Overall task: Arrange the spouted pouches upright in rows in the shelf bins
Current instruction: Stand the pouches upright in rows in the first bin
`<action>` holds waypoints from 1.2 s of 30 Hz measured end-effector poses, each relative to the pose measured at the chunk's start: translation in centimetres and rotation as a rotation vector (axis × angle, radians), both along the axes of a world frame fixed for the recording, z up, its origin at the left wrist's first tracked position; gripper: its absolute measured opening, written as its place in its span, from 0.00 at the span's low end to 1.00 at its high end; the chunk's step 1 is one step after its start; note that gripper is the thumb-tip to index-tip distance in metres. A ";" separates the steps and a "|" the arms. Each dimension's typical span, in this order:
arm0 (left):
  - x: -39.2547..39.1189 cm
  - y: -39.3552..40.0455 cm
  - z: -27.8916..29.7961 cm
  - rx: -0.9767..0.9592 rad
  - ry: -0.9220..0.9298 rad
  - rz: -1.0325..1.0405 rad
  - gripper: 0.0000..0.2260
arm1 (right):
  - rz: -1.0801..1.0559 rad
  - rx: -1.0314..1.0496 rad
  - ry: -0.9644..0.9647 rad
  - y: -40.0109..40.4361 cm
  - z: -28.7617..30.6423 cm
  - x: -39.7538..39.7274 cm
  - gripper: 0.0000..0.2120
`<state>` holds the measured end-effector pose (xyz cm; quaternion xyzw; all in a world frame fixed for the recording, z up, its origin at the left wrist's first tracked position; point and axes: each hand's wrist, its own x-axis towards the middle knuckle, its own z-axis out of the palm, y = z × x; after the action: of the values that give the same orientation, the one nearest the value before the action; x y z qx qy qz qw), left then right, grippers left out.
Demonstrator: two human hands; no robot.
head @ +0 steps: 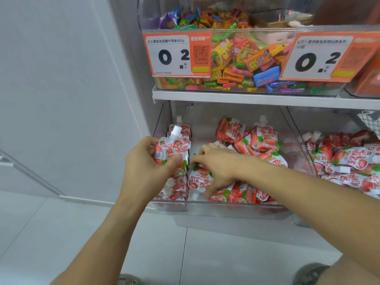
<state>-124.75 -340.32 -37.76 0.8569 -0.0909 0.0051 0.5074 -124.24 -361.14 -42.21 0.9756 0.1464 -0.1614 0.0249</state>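
My left hand (150, 161) grips a red-and-white spouted pouch (172, 150) upright, white cap on top, over the left end of the clear lower bin (222, 208). More pouches stand in a row behind and below it along the bin's left wall. My right hand (218, 163) reaches into the middle of the bin, fingers curled over a pouch lying flat (198, 179); whether it holds that pouch is unclear. A loose heap of pouches (257, 140) fills the bin's right half.
A second clear bin (349, 159) to the right holds a jumble of the same pouches. The shelf edge (246, 98) above carries bins of colourful wrapped sweets (242, 58) with orange price tags. A white wall panel stands on the left, grey floor tiles below.
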 end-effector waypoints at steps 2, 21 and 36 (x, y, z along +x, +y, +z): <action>0.1 0.2 0.0 -0.001 -0.002 0.001 0.15 | 0.018 -0.041 0.001 0.2 -0.8 0.5 0.51; 0.3 1.1 -0.2 -0.032 0.047 -0.031 0.16 | -0.146 0.489 -0.082 -2.4 2.2 0.4 0.26; -0.6 -0.8 0.0 -0.066 0.130 -0.240 0.10 | -0.162 1.001 0.010 -2.5 3.9 -4.7 0.17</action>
<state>-125.35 -341.08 -37.75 0.8213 -0.1592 -0.1082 0.5370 -128.99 -363.62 -38.28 0.8754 0.1297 -0.0774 -0.4591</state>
